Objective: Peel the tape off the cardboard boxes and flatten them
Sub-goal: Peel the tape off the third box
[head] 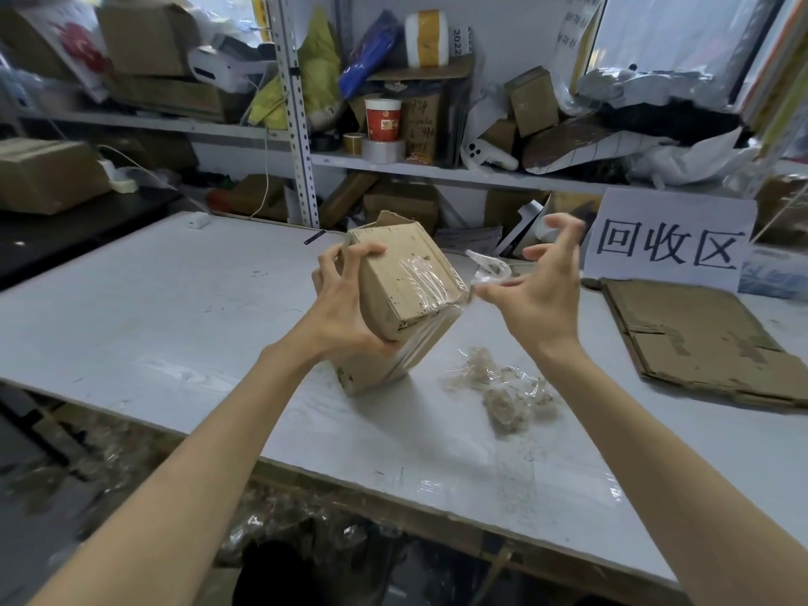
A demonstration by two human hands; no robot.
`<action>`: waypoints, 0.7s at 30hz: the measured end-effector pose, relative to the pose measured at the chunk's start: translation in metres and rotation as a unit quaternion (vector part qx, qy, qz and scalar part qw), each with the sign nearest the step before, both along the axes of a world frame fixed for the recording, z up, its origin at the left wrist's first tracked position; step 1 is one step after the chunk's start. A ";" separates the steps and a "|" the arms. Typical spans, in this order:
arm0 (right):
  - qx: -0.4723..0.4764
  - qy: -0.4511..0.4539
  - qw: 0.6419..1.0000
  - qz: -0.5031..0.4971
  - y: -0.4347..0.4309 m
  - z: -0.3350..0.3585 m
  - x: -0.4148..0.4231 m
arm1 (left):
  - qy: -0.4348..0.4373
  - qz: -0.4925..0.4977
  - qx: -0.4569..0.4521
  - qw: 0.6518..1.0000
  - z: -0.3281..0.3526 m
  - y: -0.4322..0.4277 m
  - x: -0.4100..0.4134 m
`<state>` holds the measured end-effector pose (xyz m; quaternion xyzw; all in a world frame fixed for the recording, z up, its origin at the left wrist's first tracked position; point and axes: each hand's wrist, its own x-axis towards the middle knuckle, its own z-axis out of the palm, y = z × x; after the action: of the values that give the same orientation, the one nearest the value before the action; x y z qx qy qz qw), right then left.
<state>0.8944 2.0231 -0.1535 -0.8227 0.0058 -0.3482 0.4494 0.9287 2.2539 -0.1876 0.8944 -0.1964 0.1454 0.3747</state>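
Forearms come in from the bottom edge, both hands up over the table (166, 308). Left hand (345, 299) grips the box (406, 295): fingers curled over its top left edge, thumb underneath. Box is tilted, mid-table, lowest corner down at the tabletop, looks like it touches. Clear tape (426, 277) is wrapped across its right end.

Right hand (542, 290) is just right of the box, not touching it. Fingers splayed and half bent, claw-like, nothing pinched between them. A loose tape strip (489, 269) runs from the box's right corner to the thumb tip; stuck or only touching, can't tell.

Wad of peeled tape (498, 387) lies on the table below the right hand. Flattened cardboard (699, 343) sits at the right, under a paper sign (669, 242).
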 end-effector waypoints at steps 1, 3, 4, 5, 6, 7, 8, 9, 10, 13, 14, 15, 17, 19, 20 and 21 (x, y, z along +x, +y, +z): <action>0.012 -0.004 1.000 0.004 -0.002 0.004 0.000 | 0.001 0.000 0.005 1.000 0.000 0.000 0.000; -0.034 -0.001 0.999 0.028 0.000 0.010 -0.002 | 0.008 -0.006 0.014 1.000 0.002 -0.002 0.000; -0.084 0.012 0.995 0.044 0.004 0.010 -0.002 | 0.016 -0.008 0.014 1.000 0.004 -0.005 0.000; -0.125 0.029 0.990 0.063 0.008 0.008 -0.003 | 0.031 -0.006 0.005 0.999 0.006 -0.009 0.000; -0.153 0.050 0.984 0.082 0.013 0.005 -0.005 | 0.050 0.003 -0.011 0.999 0.009 -0.012 0.000; -0.169 0.070 0.979 0.095 0.017 0.001 -0.006 | 0.065 0.015 -0.027 0.997 0.011 -0.016 0.000; -0.177 0.083 0.976 0.099 0.019 -0.003 -0.007 | 0.073 0.026 -0.039 0.996 0.011 -0.018 0.000; -0.180 0.085 0.975 0.094 0.021 -0.006 -0.007 | 0.074 0.038 -0.043 0.996 0.011 -0.021 -0.001; -0.180 0.080 0.977 0.088 0.022 -0.007 -0.008 | 0.071 0.048 -0.041 0.995 0.011 -0.022 -0.001; -0.192 0.072 0.977 0.063 0.025 -0.009 -0.008 | 0.074 0.066 -0.029 0.995 0.014 -0.025 -0.001; -0.199 0.077 0.975 0.055 0.026 -0.009 -0.007 | 0.078 0.068 -0.024 0.994 0.016 -0.025 -0.001; -0.203 0.085 0.974 0.053 0.028 -0.008 -0.005 | 0.083 0.070 -0.022 0.994 0.017 -0.026 -0.001; -0.210 0.097 0.971 0.052 0.029 -0.005 -0.002 | 0.093 0.071 -0.024 0.993 0.018 -0.026 0.000; -0.222 0.092 0.969 0.051 0.030 -0.005 -0.001 | 0.100 0.071 -0.027 0.992 0.019 -0.025 0.000; -0.229 0.089 0.968 0.052 0.031 -0.005 0.000 | 0.104 0.072 -0.028 0.992 0.019 -0.024 0.002; -0.237 0.085 0.966 0.054 0.032 -0.006 -0.001 | 0.108 0.073 -0.028 0.991 0.020 -0.023 0.003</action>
<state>0.8934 2.0555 -0.1592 -0.9312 -0.0828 -0.2439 0.2580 0.9314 2.2311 -0.1672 0.9059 -0.0852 0.0801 0.4069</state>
